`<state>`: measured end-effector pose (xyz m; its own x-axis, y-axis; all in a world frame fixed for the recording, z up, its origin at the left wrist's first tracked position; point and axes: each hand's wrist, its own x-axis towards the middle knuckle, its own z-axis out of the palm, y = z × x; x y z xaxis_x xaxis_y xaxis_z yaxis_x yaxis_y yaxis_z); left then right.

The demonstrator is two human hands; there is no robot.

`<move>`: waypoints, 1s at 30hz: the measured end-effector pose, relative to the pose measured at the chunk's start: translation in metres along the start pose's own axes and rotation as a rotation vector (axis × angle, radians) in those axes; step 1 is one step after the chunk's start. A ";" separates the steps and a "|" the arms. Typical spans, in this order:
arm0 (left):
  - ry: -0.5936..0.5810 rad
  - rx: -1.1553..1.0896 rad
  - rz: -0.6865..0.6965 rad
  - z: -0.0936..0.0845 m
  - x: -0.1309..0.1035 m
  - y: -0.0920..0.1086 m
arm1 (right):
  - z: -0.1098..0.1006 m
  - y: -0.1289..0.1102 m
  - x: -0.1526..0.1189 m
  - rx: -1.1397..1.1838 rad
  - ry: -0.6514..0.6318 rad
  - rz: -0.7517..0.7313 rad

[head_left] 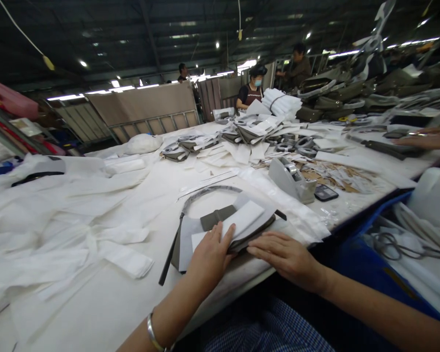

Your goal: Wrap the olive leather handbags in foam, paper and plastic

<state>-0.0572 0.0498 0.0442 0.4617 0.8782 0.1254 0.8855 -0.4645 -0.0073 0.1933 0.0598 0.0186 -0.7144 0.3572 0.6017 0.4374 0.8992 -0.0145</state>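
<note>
A dark olive handbag (216,218) lies on the table in front of me, its handle (205,191) wrapped in clear film and arching away from me. Grey sheeting (191,229) covers part of the bag, and a white foam strip (247,217) lies across it. My left hand (211,254) rests on the strip and the bag's near side, fingers stretched out. At the bag's near right edge is my right hand (284,256), fingers extended and held close together; whether it touches the bag is hard to tell. Dark straps stick out at both sides.
White sheets (95,244) spread over the left of the table (161,303). To the right stand a tape dispenser (291,178) and a black device (325,192). Wrapped bags (238,134) pile up behind. A blue bin (374,274) is below right. A co-worker's hand (425,139) shows far right.
</note>
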 end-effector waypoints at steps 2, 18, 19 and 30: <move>0.052 0.043 0.014 0.008 -0.001 0.003 | -0.017 0.022 0.005 -0.117 -0.109 0.004; 0.007 0.166 -0.066 0.003 0.002 0.026 | 0.025 0.052 -0.005 0.032 0.008 0.120; 0.009 0.152 -0.085 0.004 0.006 0.032 | 0.026 0.051 -0.006 0.035 0.022 0.122; 0.323 0.204 -0.122 0.045 0.013 0.042 | 0.010 0.043 -0.014 0.222 0.011 0.243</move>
<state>-0.0117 0.0462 0.0011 0.3412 0.8290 0.4431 0.9400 -0.2982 -0.1659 0.2167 0.0963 0.0022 -0.5972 0.5659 0.5684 0.4632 0.8219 -0.3316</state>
